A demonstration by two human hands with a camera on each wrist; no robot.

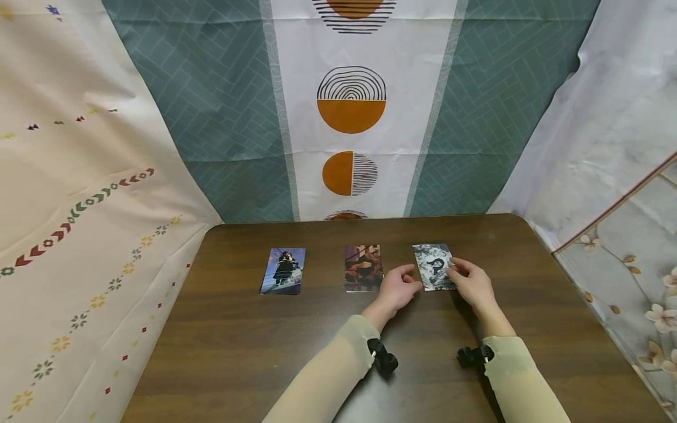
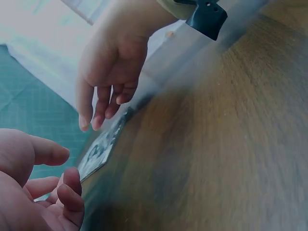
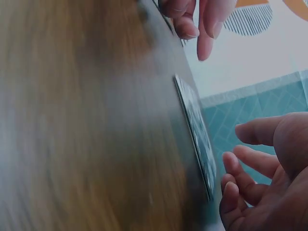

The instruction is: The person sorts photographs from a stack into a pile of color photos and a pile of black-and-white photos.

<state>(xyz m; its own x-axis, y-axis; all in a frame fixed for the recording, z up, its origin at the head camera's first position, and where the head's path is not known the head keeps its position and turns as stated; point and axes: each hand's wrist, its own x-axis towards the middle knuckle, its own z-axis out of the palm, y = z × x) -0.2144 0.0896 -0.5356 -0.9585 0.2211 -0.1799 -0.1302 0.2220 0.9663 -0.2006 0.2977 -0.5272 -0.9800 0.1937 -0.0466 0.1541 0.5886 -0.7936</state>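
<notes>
A black-and-white picture card (image 1: 435,265) lies flat on the table, between my two hands. Seen low in the right wrist view, the card (image 3: 196,134) shows a thick edge, like more than one card stacked. My left hand (image 1: 396,289) is by its lower left corner, fingers loosely bent and holding nothing. On the other side, my right hand (image 1: 472,285) hovers over the card's right edge, thumb and fingers apart in the right wrist view. A reddish-brown picture card (image 1: 363,267) lies left of my left hand. Farther left is a blue picture card (image 1: 283,270) with a dark-clothed figure.
The cards lie in a row across the far half of the brown wooden table (image 1: 222,352). Behind the table's back edge hangs a green and white cloth (image 1: 227,117) with orange circles. Patterned cloths stand at the left (image 1: 69,235) and right (image 1: 608,176).
</notes>
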